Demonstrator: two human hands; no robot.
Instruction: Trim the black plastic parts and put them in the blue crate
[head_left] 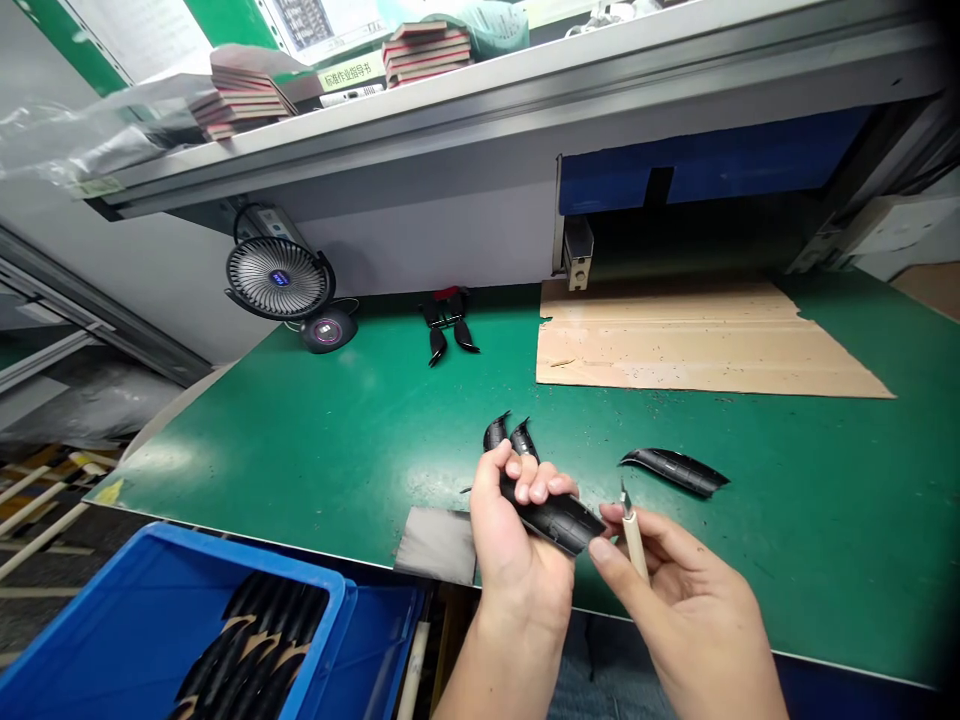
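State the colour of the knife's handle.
Pale cream; the handle shows in the head view, the only one here.

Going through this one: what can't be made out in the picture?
All in the head view:
Held part: its middle, covered by the left hand.
Knife: handle's lower end, hidden by the right hand.
Bin: near side, cut off by the bottom edge.
Upper-left sheet: print too small.

Green worktop [315, 430] beneath grey shelf [450, 115]
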